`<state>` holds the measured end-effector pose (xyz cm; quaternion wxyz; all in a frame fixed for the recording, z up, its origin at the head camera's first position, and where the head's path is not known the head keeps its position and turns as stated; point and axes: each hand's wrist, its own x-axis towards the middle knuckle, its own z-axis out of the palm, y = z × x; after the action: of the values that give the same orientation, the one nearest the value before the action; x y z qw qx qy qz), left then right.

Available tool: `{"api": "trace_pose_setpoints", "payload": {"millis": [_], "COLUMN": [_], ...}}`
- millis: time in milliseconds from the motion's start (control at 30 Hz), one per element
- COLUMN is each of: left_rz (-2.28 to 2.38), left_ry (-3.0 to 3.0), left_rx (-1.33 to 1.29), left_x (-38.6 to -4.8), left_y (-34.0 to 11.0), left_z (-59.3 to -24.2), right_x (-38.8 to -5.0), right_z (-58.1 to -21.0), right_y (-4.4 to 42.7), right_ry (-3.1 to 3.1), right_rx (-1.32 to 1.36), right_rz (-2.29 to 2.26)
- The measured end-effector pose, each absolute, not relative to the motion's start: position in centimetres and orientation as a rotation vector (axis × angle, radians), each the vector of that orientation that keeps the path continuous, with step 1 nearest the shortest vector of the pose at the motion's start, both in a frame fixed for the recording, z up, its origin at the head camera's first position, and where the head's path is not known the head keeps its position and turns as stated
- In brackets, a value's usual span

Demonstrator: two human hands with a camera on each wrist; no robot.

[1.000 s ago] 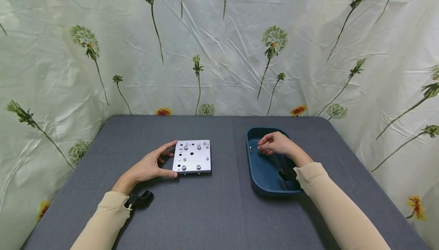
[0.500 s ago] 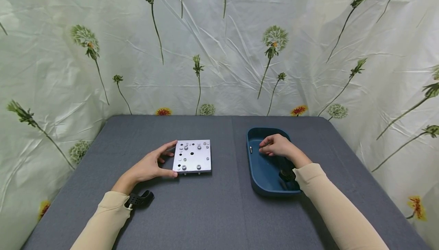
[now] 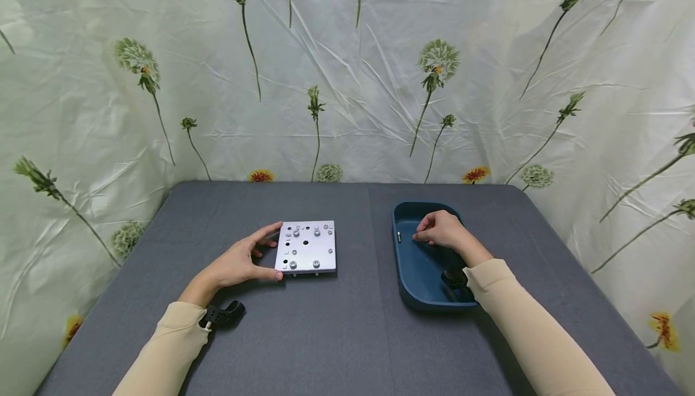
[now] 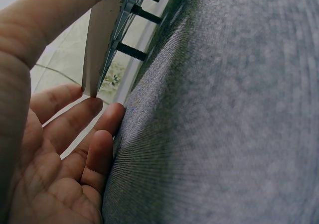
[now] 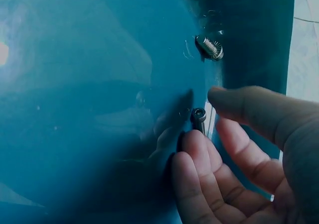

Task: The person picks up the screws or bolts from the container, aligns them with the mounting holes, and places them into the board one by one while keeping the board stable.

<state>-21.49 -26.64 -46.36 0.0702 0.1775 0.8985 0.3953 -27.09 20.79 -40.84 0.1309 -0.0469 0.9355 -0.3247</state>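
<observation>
My left hand [image 3: 239, 260] holds the left side of a silver metal plate [image 3: 295, 250], thumb at the near edge and fingertips at the far edge. Holes and several screw heads dot its top, and in the left wrist view threaded screw shanks [image 4: 132, 51] stick out below. Inside the blue tray [image 3: 429, 293], my right hand [image 3: 441, 230] has its fingers loosely bent. By its fingertips is a dark socket-head screw [image 5: 198, 115], its shank partly hidden; the thumb is apart from it. Another screw [image 5: 210, 48] lies close to the tray wall.
A grey cloth covers the table [image 3: 347, 335]. Behind it hangs a pale curtain [image 3: 347, 70] printed with flowers. The tray's raised rim surrounds the right hand, and a black wrist strap [image 3: 225, 316] sits under the left wrist.
My right hand has shifted slightly right inside the tray, away from the screw by the left wall. The left hand and the metal plate stay as they were.
</observation>
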Motion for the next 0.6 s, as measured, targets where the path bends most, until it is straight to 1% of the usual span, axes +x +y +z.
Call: {"api": "trace_pose_setpoints", "payload": {"millis": [267, 600], "left_rz": [1.187, 1.195], "left_ry": [2.705, 2.695], "left_rx": [0.524, 0.503], "left_x": [-21.48, -21.41], "left_y": [-26.55, -26.54], "left_z": [-46.16, -46.29], "right_x": [-27.25, -27.34], "right_z": [-40.82, -41.21], "right_y": [20.5, 20.46], "right_ry": [2.783, 2.782], "right_rx": [-0.024, -0.021], "right_rz": [-0.856, -0.812]}}
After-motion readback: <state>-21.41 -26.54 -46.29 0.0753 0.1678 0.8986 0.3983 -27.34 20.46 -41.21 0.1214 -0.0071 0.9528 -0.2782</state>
